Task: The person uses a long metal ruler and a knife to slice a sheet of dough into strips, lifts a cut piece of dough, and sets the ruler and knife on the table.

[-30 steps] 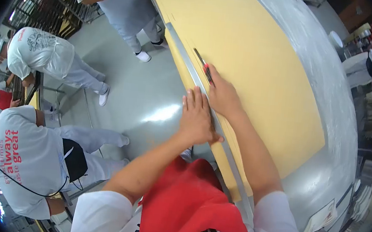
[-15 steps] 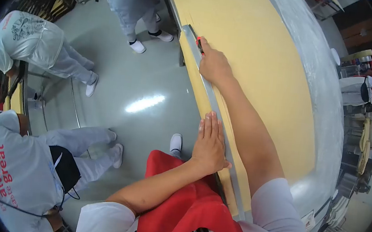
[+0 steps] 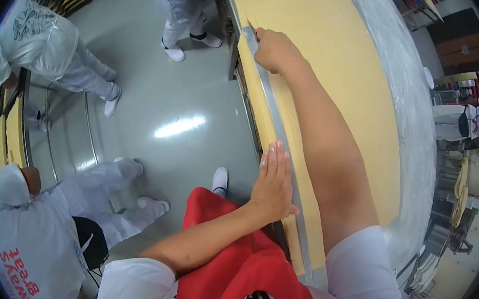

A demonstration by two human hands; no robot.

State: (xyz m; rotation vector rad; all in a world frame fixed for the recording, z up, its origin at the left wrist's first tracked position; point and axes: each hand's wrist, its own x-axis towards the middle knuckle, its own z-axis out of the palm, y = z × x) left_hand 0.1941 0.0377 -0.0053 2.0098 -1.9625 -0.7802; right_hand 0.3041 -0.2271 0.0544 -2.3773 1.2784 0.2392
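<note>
A broad, flat yellow sheet (image 3: 343, 102) covers the table in front of me, with a long metal straightedge (image 3: 273, 111) lying along its left side. My left hand (image 3: 272, 191) lies flat with outstretched fingers, pressing on the yellow strip and the straightedge near my body. Near the straightedge's far end, my right hand (image 3: 279, 51) is closed around a red-and-black cutter knife (image 3: 256, 34), mostly hidden by the fingers. The knife's tip points away from me, beside the metal edge. Thin cut lines show in the sheet just beyond it.
Clear plastic film (image 3: 401, 79) borders the sheet on the right. To the left, across the grey floor (image 3: 186, 103), one co-worker (image 3: 46, 41) bends over another table and another (image 3: 38, 227) stands nearer. A further person (image 3: 179, 3) stands by my table's far left corner.
My right hand has moved with the cutter knife farther from me, toward the straightedge's far end. My left hand stays pressed in place. The nearer co-worker at left has shifted.
</note>
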